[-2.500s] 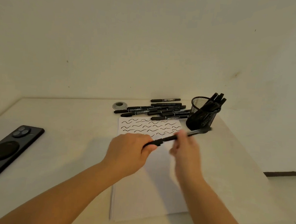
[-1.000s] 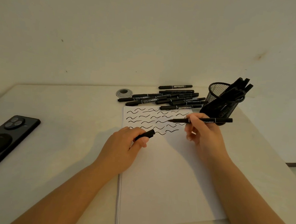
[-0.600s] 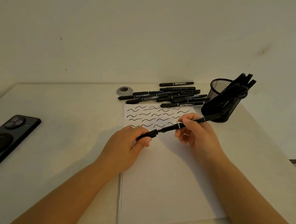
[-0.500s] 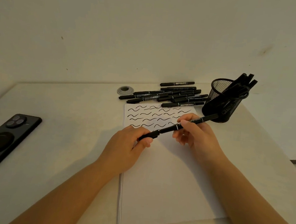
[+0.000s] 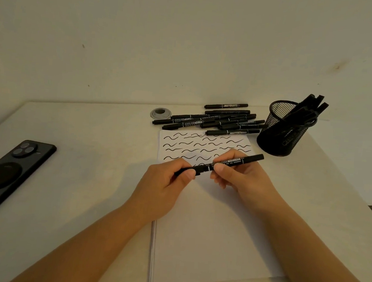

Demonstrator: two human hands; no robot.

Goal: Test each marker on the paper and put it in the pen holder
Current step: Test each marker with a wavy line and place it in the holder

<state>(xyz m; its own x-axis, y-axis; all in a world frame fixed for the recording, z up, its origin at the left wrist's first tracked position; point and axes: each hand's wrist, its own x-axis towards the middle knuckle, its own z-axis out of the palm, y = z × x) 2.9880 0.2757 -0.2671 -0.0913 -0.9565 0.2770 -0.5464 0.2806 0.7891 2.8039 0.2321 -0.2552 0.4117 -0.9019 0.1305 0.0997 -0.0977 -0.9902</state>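
Note:
A black marker (image 5: 234, 162) lies level between both hands above the white paper (image 5: 214, 231). My left hand (image 5: 166, 188) pinches its cap end, and the cap sits on the barrel. My right hand (image 5: 242, 177) grips the barrel near the middle. Rows of black wavy test strokes cover the top of the paper. A pile of several black markers (image 5: 215, 121) lies just beyond the paper. The black mesh pen holder (image 5: 280, 134) stands at the right with several markers leaning out of it.
A black phone (image 5: 9, 172) lies face down at the left of the table. A grey round cable grommet (image 5: 160, 113) sits left of the marker pile. The table's right edge runs close behind the pen holder. A plain wall rises behind the table.
A second ago my right hand held the uncapped marker over the strokes while my left held the cap. The two have since come together, and the cap is now on the marker.

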